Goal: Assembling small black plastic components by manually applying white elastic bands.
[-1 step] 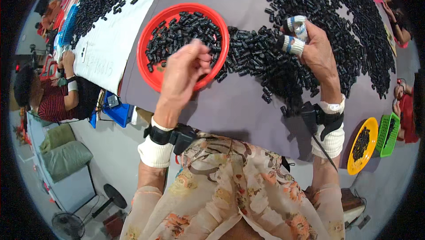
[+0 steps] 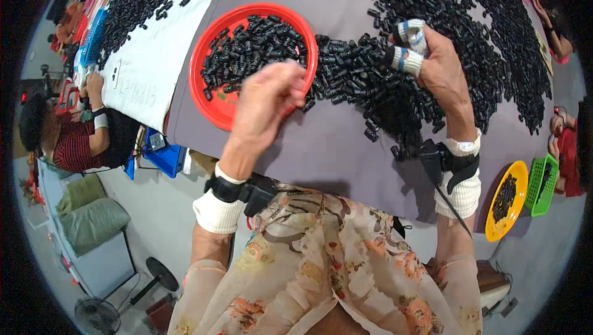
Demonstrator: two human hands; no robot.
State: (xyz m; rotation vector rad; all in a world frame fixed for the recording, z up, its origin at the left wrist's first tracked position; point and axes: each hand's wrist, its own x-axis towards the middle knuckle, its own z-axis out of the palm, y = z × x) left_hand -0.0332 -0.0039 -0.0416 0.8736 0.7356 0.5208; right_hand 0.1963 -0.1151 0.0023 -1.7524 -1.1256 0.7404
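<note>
My left hand (image 2: 269, 100) hovers over the right-hand rim of a red round basin (image 2: 207, 103), fingers curled and smeared by motion, so any contents are hidden. Inside the basin lie many small black cylindrical pieces (image 2: 247, 51). Over a large pile of the same black pieces (image 2: 346, 66) is my right hand (image 2: 435, 66), its thumb and fingers bent toward each other. White-and-blue covers with dark ends wrap some of its digits. Whatever sits between those fingertips blends into the black pile and cannot be made out.
A yellow plate (image 2: 517, 177) and a green basket (image 2: 536, 208) with black pieces stand at the right. More pieces lie on a white sheet (image 2: 139, 88) at the left, where another person (image 2: 77, 143) works. Further people's hands show at the right edge.
My left hand has shifted slightly right and toward me, from over the basin's pieces to its rim. My right hand has barely moved.
</note>
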